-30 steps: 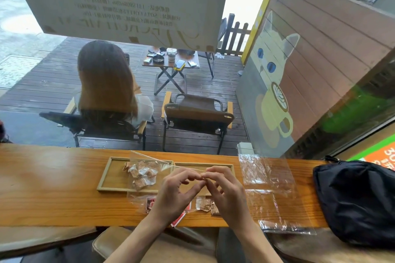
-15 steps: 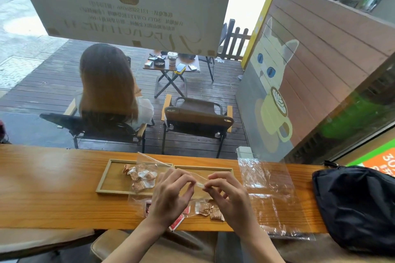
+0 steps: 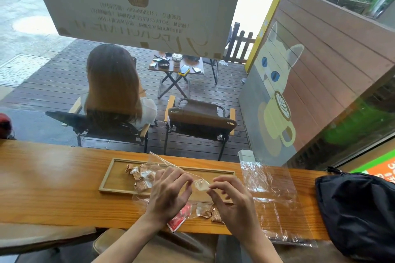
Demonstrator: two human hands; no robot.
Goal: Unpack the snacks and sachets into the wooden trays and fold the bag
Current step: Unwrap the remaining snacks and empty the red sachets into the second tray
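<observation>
Above the wooden tray [image 3: 106,179] on the worktop [image 3: 53,188], our left hand [image 3: 168,195] and right hand [image 3: 233,203] pinch opposite ends of the clear bag's [image 3: 199,183] mouth, which runs left to right between them.

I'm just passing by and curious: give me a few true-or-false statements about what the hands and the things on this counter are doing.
1. Both hands pinch the clear plastic bag between them. True: the left hand and the right hand each have a grip on its edge.
2. Wrapped snacks lie in the wooden tray. True.
3. The black bag sits to the left of the tray. False: it sits at the right end of the counter.
4. A red sachet lies inside the tray. False: it lies on the counter near its front edge, by the left wrist.
5. Another clear bag lies flat to the right of the hands. True.
</observation>
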